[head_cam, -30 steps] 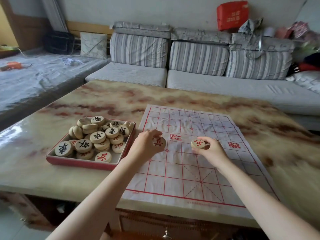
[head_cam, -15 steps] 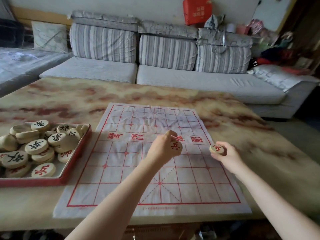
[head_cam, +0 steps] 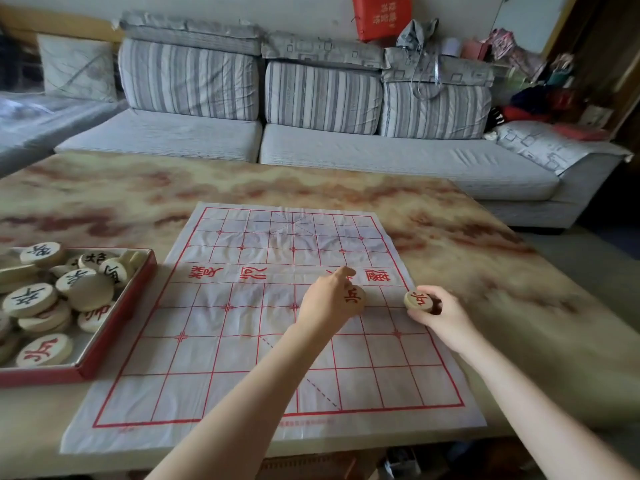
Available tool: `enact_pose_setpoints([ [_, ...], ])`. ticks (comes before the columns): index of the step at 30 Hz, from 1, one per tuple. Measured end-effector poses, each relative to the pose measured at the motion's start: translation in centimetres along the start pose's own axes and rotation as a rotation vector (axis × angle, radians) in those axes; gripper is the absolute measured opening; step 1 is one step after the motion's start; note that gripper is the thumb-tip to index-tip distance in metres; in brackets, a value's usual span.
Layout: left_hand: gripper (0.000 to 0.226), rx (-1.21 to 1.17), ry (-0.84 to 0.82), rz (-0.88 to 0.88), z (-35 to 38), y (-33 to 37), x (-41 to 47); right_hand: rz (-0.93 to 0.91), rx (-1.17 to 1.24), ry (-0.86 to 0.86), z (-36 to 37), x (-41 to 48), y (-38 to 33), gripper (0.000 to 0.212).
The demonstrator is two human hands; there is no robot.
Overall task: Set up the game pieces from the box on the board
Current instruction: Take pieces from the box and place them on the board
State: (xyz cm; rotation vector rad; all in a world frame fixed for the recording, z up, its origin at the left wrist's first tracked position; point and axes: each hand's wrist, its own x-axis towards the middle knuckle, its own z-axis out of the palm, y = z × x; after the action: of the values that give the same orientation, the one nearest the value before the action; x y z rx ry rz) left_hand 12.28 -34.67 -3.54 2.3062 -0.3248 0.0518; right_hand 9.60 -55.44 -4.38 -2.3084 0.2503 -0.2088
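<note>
The paper board (head_cam: 225,358) lies spread flat on the marble-patterned table (head_cam: 138,188), its red grid creased in places, with red characters printed along the blank middle band. Both of the person's arms reach across it from the near edge. The left hand (head_cam: 327,301) is curled round a wooden disc (head_cam: 354,298) with a red character on its face. The thumb and fingers pinch it by the rim, and the forefinger points away toward the middle band. That disc sits over the right half of the grid, in the row just on the near side of the band. The right hand (head_cam: 441,315) pinches a second disc (head_cam: 418,300), also marked in red, between thumb and fingertips at the right-hand border line of the grid, about level with the other one. From here I cannot quite tell whether either disc is touching the paper or is held just above it. To the left, just beside the board's edge, sits the shallow red box (head_cam: 114,327). It holds a loose pile of pieces (head_cam: 52,292), some lying flat with black or red characters up, some blank side up, some leaning on each other. Beyond the table runs a grey sofa (head_cam: 311,147) with striped back cushions, and a red bag (head_cam: 381,15) hangs on the wall above it.
</note>
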Motion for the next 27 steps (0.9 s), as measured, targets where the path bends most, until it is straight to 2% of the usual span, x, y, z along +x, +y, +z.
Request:
enact_pose_setpoints([
  [7, 0.069, 0.071, -0.007, 0.019, 0.4, -0.8, -0.3, 0.016, -0.059, 0.017, 0.0, -0.6, -0.2, 0.058],
  [15, 0.055, -0.016, 0.115, 0.037, -5.4, -2.5, -2.5, -0.063, -0.005, 0.084, 1.0, -1.3, -5.2, 0.045],
  [18, 0.048, -0.023, 0.171, 0.014, -9.1, -4.1, -3.9, -0.125, 0.0, 0.04, 3.0, -2.1, -8.6, 0.041],
  [23, 0.042, 0.015, 0.276, -0.058, -15.6, -8.0, -7.1, -0.196, 0.066, -0.149, 7.4, -3.5, -14.4, 0.037],
  [27, 0.036, 0.063, 0.388, -0.144, -20.6, -11.7, -10.0, -0.271, 0.079, -0.233, 11.9, -4.8, -19.0, 0.034],
])
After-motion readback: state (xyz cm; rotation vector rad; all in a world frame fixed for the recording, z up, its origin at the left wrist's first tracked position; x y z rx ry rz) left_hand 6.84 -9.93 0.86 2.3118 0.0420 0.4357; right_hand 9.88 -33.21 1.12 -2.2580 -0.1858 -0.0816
